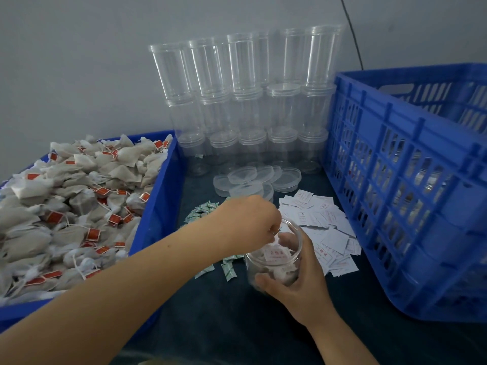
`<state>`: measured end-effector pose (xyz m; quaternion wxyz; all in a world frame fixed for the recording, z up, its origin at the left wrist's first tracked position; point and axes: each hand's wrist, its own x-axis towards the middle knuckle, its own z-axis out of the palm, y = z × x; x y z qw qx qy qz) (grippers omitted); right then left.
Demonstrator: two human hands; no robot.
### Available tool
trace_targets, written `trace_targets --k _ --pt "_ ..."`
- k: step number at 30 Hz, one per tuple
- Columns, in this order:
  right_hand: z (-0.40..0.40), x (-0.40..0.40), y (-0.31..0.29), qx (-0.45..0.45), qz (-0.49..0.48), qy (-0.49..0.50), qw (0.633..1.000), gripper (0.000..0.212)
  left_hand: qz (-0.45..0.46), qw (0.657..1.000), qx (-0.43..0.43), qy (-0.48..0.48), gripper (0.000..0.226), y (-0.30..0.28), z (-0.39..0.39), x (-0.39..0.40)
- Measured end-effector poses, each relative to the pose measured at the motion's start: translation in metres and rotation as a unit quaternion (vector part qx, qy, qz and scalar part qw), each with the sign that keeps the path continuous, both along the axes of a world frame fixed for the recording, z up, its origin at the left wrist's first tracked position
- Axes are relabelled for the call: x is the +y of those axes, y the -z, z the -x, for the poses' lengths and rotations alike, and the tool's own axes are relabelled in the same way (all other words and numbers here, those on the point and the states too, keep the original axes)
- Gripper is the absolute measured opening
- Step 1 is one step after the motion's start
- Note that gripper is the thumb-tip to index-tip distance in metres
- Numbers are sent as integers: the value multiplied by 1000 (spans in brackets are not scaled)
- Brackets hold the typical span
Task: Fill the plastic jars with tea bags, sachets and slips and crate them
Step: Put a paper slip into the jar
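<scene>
Fingers (274, 229) of the left hand (250, 219) are bunched and pointing down over the mouth of a clear jar (274, 255); they seem to pinch something small and pale at their tips, but it is too blurred to say what. The right hand (295, 277) grips the jar from the near and right side, thumb across its lower front and fingers curled round the back, holding it on the dark worktop (224, 312) with its mouth tipped up and slightly away. The jar's long axis runs near upright, so the opening lies straight below the left fingertips, nearly touching them. Inside the jar lie several tea bags and a white slip (276, 255) with red print, pressed flat against the front wall.

To the left, a blue tray (158, 206) heaped with tea bags (66, 206) sits just beside the left forearm. Green-and-white sachets (203, 209) are scattered on the worktop under and behind the left hand. A loose pile of slips (324, 227) lies just right of the jar. Clear lids (253, 177) and stacked empty jars (245, 101) stand behind. A tall blue crate (408, 180) stands on the right, nearer the right hand.

The likely next move is a short drop into the opening, then a lid
</scene>
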<state>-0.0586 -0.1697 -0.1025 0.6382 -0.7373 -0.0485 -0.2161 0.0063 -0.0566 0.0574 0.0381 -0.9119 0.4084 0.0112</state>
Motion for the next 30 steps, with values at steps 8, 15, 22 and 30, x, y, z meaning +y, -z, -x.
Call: trace_targets --k 8,15,22,30 --pt "4 -2 -2 33 11 -22 999 104 502 844 161 -101 77 44 32 34" --pt "3 -7 -25 45 -22 -64 997 95 581 771 256 -62 125 120 50 32" --pt "-1 -27 -96 113 328 -87 934 86 636 713 282 -88 100 137 42 20" --pt "-11 -18 -206 209 608 -136 753 102 656 725 208 -39 94 95 44 4"
